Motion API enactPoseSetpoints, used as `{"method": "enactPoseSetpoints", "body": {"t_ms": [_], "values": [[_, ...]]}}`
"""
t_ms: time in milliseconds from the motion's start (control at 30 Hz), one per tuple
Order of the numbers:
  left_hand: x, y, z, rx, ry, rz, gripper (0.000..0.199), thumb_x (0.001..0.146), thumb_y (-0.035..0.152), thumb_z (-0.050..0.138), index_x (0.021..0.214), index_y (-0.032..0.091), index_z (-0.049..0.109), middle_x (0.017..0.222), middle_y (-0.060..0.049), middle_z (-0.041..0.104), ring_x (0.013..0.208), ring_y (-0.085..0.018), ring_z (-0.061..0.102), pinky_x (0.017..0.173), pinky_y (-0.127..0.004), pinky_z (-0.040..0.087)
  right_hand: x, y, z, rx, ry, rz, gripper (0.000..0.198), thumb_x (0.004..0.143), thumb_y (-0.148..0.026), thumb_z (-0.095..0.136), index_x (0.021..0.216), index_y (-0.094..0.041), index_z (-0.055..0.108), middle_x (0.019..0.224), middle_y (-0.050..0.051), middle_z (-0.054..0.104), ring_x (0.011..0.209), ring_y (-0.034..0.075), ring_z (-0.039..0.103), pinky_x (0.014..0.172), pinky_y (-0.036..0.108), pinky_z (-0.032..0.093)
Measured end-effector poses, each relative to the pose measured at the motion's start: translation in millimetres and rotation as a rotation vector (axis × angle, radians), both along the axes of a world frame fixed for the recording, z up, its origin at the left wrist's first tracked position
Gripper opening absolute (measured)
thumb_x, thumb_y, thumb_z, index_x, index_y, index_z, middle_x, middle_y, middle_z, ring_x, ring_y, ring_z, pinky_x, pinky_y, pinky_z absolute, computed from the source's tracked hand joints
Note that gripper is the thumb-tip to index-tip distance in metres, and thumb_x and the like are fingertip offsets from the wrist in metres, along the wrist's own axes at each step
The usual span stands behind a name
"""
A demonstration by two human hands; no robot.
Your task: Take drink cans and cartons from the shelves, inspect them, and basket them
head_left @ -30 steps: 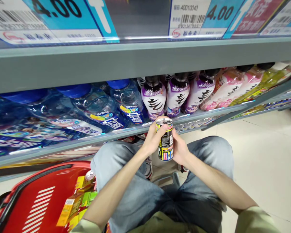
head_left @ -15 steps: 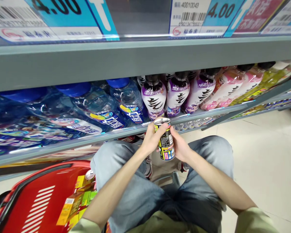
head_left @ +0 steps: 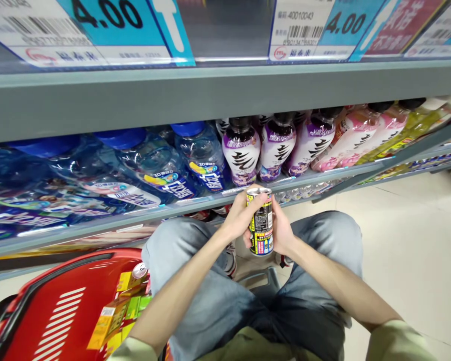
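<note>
Black can (head_left: pixel 262 223) sits between the knees (head_left: pixel 178 235), near the shelf (head_left: pixel 188 204). Left hand (head_left: pixel 237 216) and right hand (head_left: pixel 283 231): fingers curled closed around it. Step looks like a two-handed hold, print facing up; next move probably calls for one hand loosening.

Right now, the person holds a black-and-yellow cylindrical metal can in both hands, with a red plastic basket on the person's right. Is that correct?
Not quite: the head view shows the red plastic basket on the person's left. The rest stands: the left hand and right hand both hold the black-and-yellow cylindrical metal can.
</note>
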State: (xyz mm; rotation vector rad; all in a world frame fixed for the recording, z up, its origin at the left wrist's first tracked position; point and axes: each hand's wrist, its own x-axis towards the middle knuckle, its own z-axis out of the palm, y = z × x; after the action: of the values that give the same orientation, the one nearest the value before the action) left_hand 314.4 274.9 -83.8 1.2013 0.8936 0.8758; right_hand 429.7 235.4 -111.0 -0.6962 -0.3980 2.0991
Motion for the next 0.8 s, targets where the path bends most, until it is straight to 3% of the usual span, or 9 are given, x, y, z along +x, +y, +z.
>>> {"method": "enactPoseSetpoints", "body": {"t_ms": [233,300,467,567,700,800], "values": [[-7.8,0.3,-5.8,0.004,0.085,-0.106,0.056,0.091,0.068,0.051,0.120,0.020,0.058,0.062,0.003,0.057,0.029,-0.009,0.044,0.025,-0.019,0.030,0.5,-1.3,-6.7,-0.015,0.030,0.032,0.071,0.079,-0.085,0.052,0.084,-0.016,0.069,0.070,0.008,0.072,0.075,0.027,0.073,0.068,0.040,0.062],[-8.8,1.4,-5.6,0.039,0.096,-0.094,0.055,0.093,0.068,0.049,0.117,0.020,0.058,0.061,0.004,0.055,0.030,-0.007,0.040,0.026,-0.018,0.029,1.3,-1.7,-10.0,-0.023,0.051,0.051,0.073,0.079,-0.086,0.051,0.085,-0.015,0.069,0.070,0.009,0.072,0.076,0.028,0.073,0.070,0.042,0.063],[-8.0,4.5,-3.9,0.153,0.101,-0.015,0.056,0.096,0.068,0.040,0.105,0.018,0.062,0.074,0.000,0.056,0.049,-0.008,0.049,0.035,-0.016,0.035,4.1,-2.2,-21.6,-0.059,0.065,0.097,0.079,0.083,-0.088,0.040,0.086,-0.014,0.067,0.070,0.008,0.071,0.074,0.026,0.073,0.070,0.045,0.063],[-7.2,4.3,-5.2,0.121,0.121,-0.019,0.056,0.096,0.069,0.038,0.109,0.019,0.061,0.070,0.002,0.055,0.043,-0.007,0.043,0.031,-0.018,0.030,4.9,-2.0,-25.4,-0.041,0.061,0.090,0.077,0.081,-0.088,0.044,0.085,-0.014,0.067,0.069,0.008,0.071,0.070,0.026,0.072,0.066,0.043,0.063],[-6.3,2.9,-5.6,0.079,0.141,-0.039,0.054,0.097,0.067,0.038,0.113,0.020,0.059,0.070,0.003,0.057,0.037,-0.007,0.042,0.031,-0.021,0.028,3.4,-1.5,-20.5,-0.001,0.065,0.064,0.073,0.077,-0.086,0.053,0.082,-0.015,0.068,0.065,0.007,0.070,0.063,0.025,0.071,0.059,0.040,0.062],[-4.9,3.0,-3.5,0.140,0.148,-0.029,0.051,0.098,0.064,0.039,0.110,0.019,0.060,0.074,0.001,0.060,0.049,-0.010,0.051,0.041,-0.021,0.038,2.2,-1.2,-13.8,0.002,0.076,0.052,0.072,0.078,-0.085,0.052,0.080,-0.015,0.067,0.061,0.007,0.068,0.059,0.025,0.070,0.054,0.038,0.061]]}}
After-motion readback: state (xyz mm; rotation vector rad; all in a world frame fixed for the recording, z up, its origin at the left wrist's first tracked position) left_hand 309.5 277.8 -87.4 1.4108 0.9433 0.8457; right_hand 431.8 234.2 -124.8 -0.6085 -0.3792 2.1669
